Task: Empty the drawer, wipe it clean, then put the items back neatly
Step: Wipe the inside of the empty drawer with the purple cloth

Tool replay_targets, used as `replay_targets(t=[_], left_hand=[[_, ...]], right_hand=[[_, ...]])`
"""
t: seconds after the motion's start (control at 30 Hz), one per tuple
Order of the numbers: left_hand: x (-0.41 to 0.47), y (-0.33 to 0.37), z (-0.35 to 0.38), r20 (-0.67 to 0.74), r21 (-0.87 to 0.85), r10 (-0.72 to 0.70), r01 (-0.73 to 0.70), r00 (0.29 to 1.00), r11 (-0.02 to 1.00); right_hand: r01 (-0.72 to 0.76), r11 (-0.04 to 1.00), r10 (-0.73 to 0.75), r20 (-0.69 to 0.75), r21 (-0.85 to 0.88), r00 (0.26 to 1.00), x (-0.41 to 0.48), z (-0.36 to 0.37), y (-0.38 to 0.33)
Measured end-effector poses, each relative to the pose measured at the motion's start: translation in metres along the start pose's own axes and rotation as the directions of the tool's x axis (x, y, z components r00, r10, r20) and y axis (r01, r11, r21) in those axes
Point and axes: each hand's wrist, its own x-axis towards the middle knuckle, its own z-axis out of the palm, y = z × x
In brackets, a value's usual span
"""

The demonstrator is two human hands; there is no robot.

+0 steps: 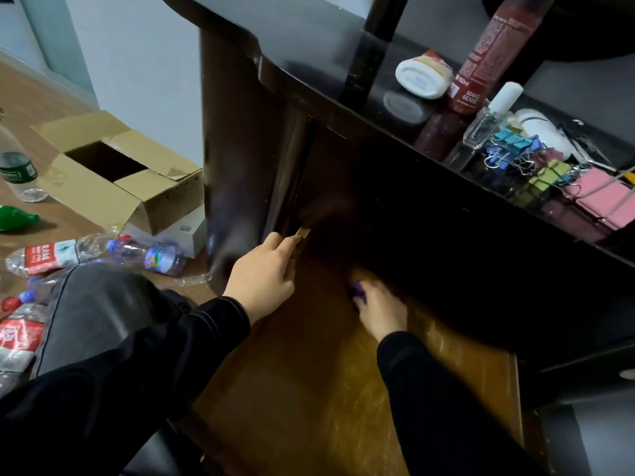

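Observation:
The wooden drawer (343,389) is pulled out under the dark desk (309,84), its brown bottom bare and scuffed. My left hand (264,273) grips the drawer's left side wall near the back, fingers curled over the edge. My right hand (381,307) reaches deep inside, holding a purple cloth (358,293) against the drawer bottom under the desk's shadow. On the desk top stand the removed items: a red spray bottle (488,60), a white jar (422,75), a clear bottle with a white cap (481,128), and coloured binder clips (549,170).
On the floor to the left lie an open cardboard box (117,166), a white box (178,231) and several crushed plastic bottles (92,254). My knee in dark trousers (96,304) is beside the drawer. A black post (374,39) rises from the desk.

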Motion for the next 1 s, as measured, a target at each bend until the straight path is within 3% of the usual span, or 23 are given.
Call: replay_targets(t=[0.07,0.17,0.37,0.47,0.63,0.73,0.8,1.0], left_hand=[[0.0,0.0,0.0,0.005,-0.006,0.0,0.0,1.0,1.0],[0.001,0.001,-0.001,0.008,-0.011,-0.001,0.001,1.0,1.0],[-0.001,0.002,-0.002,0.026,-0.009,-0.002,0.002,1.0,1.0],[0.0,0.002,-0.003,0.033,-0.002,-0.005,0.005,0.999,1.0],[0.0,0.0,-0.001,0.024,-0.004,-0.005,0.005,1.0,1.0],[0.001,0.001,-0.001,0.017,-0.012,-0.009,0.009,1.0,1.0],[0.001,0.001,-0.002,0.019,-0.01,-0.011,0.011,1.0,1.0],[0.0,0.002,-0.003,0.026,-0.016,-0.002,0.002,1.0,1.0]], right_hand=[[-0.099,0.995,0.099,0.025,0.008,0.995,0.024,-0.004,-0.002],[-0.105,0.995,0.105,0.035,-0.003,0.994,0.021,-0.008,-0.009],[0.211,0.975,-0.209,0.041,-0.064,0.977,-0.075,0.008,-0.019],[0.274,0.96,-0.27,0.061,-0.052,0.961,-0.088,0.007,-0.02],[0.106,0.991,-0.106,0.012,-0.075,0.994,-0.019,-0.007,-0.026],[-0.081,0.997,0.081,0.06,0.01,0.995,0.028,-0.015,-0.032],[-0.13,0.99,0.124,0.094,0.054,0.988,0.039,-0.016,-0.032],[0.118,0.988,-0.116,0.024,-0.1,0.993,-0.036,-0.003,-0.017]])
